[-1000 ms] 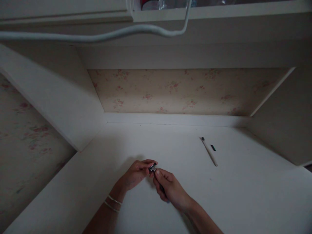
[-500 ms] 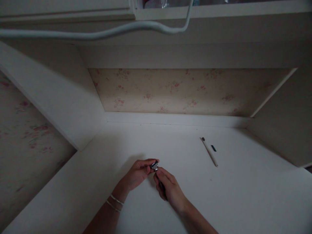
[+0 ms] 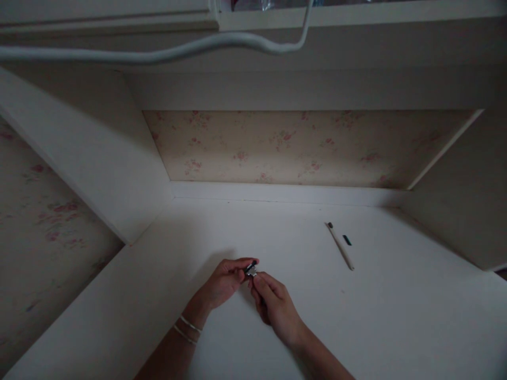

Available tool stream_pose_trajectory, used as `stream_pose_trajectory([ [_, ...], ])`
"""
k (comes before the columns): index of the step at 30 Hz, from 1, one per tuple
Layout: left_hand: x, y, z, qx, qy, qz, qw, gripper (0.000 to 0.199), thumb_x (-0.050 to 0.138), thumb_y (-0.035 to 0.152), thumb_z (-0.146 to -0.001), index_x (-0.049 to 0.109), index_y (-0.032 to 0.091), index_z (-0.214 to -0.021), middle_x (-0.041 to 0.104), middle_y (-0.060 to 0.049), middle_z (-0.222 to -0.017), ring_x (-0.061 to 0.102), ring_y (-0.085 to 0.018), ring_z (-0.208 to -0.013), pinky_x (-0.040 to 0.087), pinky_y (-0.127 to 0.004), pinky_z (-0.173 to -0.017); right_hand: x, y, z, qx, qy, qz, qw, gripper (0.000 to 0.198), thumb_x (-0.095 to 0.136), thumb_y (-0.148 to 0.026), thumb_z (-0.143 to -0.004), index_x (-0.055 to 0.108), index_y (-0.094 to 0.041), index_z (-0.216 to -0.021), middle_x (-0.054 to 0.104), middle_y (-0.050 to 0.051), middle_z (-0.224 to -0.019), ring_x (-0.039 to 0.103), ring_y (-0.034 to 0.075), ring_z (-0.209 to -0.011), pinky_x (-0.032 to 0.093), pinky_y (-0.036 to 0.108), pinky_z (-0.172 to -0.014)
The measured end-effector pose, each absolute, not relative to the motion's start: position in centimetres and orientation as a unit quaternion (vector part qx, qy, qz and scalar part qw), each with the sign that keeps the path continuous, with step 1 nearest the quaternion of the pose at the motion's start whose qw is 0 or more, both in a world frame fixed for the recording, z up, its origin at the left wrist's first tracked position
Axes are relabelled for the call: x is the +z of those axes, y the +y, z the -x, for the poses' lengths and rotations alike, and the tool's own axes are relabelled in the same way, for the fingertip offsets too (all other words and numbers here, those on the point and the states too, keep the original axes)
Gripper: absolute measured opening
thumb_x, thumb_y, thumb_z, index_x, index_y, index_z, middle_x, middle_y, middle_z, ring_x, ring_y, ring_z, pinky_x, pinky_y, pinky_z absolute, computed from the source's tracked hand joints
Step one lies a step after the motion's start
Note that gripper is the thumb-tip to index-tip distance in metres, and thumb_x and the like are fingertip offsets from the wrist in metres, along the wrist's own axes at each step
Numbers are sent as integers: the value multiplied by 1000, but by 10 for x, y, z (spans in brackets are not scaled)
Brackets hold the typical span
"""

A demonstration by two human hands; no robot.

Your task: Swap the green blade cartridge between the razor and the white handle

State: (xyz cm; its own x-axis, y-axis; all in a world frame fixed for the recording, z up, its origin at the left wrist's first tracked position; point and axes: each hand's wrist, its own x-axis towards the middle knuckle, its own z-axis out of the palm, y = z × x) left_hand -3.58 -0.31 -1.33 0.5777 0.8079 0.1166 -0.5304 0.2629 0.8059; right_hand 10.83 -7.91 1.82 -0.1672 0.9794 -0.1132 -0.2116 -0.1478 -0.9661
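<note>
Near the front middle of the white surface, my two hands meet at what looks like a razor with a silver and black head (image 3: 251, 269). My left hand (image 3: 224, 284) pinches the head between thumb and fingers from the left. My right hand (image 3: 277, 303) is closed around the dark handle, which its fingers mostly hide. The finest parts of the head are too small to make out. Two pale bands circle my left wrist.
To the right lie a thin white stick with a dark tip, like a toothbrush (image 3: 340, 247), and a small dark strip (image 3: 347, 240). A white cable (image 3: 158, 56) hangs across the top, below a cabinet (image 3: 106, 13). White panels stand left and right.
My right hand has shifted very slightly, and less of the dark handle shows below its fingers. The head has turned a little. My left hand stays in place.
</note>
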Motion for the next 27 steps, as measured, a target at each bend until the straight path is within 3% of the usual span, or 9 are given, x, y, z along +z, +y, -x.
stream_pose_trajectory([
  [9,-15,-2,37,428,168,-447,767,29,78,29,-68,74,19,-95,67,-11,-110,59,-21,-98,40,-34,-87,16,-78,-109,619,-442,436,481,44,46,-58,-87,43,-19,-68,33,-8,-49,23,4,-37,15,18,-33],
  [15,-17,-1,39,431,161,-460,759,28,78,30,-67,74,20,-93,67,-11,-110,58,-21,-97,41,-33,-85,17,-77,-111,634,-429,430,479,42,49,-56,-86,45,-18,-69,33,-8,-49,22,3,-36,14,17,-32],
  [22,-17,-1,44,398,161,-496,755,30,74,35,-70,74,20,-96,65,-13,-111,57,-14,-75,43,-30,-73,21,-76,-116,729,-370,355,454,39,56,-55,-83,53,-16,-82,38,-8,-56,20,1,-32,11,16,-28],
  [27,-16,-2,43,390,161,-483,767,28,75,34,-70,74,22,-95,63,-11,-112,54,-10,-67,43,-28,-68,21,-78,-110,716,-385,351,465,41,55,-57,-83,49,-17,-74,35,-9,-53,21,2,-34,13,15,-29],
])
